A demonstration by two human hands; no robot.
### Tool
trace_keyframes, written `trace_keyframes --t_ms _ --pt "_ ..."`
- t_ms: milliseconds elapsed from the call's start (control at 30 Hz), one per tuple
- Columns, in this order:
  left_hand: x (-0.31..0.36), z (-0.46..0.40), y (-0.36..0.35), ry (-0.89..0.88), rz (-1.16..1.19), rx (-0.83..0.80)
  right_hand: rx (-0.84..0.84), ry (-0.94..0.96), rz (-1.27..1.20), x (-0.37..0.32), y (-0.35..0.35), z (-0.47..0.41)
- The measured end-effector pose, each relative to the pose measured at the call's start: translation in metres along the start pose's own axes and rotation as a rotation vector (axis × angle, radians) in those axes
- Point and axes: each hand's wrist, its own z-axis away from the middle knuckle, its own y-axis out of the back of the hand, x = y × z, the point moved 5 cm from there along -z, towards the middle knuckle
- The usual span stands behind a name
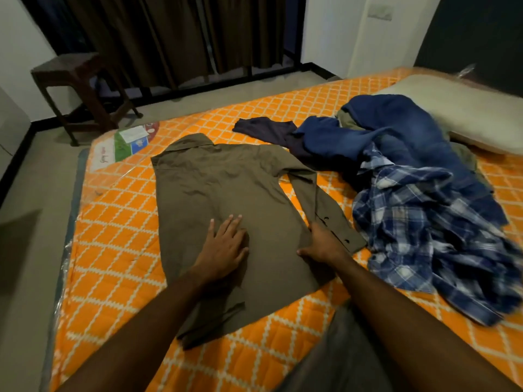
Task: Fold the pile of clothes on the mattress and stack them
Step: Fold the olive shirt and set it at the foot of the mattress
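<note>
An olive-brown long-sleeved shirt [220, 193] lies spread flat, back up, on the orange patterned mattress [113, 250]. My left hand [223, 247] presses flat on its lower middle with straight fingers. At the shirt's right edge my right hand [322, 244] grips the cuff end of the right sleeve [319, 202], which lies stretched out beside the body. To the right sits the unfolded pile: a blue and white plaid shirt [418, 227], blue jeans [390, 131] and a dark navy garment [268, 130].
A pillow [467, 108] lies at the mattress's far right corner. A label sticker [130, 140] marks the far left corner. Beyond the mattress stand a dark wooden stool [76, 83] and brown curtains [175, 35]. Grey floor runs along the left side.
</note>
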Motion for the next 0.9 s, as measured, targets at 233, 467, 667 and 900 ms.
trace_keyframes --t_ms 233,467,667,900 --pt "0.029 -0.097 0.015 0.089 0.32 -0.074 -0.019 0.008 -0.184 0.017 0.0 0.011" --pt "0.024 -0.193 0.011 0.175 0.204 -0.189 -0.097 -0.009 -0.254 0.034 -0.004 -0.007" --pt "0.026 -0.23 -0.017 0.203 0.206 -0.142 -0.071 0.027 -0.203 0.035 -0.002 -0.014" --pt "0.027 -0.259 0.001 0.4 0.2 -0.05 -0.1 0.04 -0.169 0.039 -0.006 -0.012"
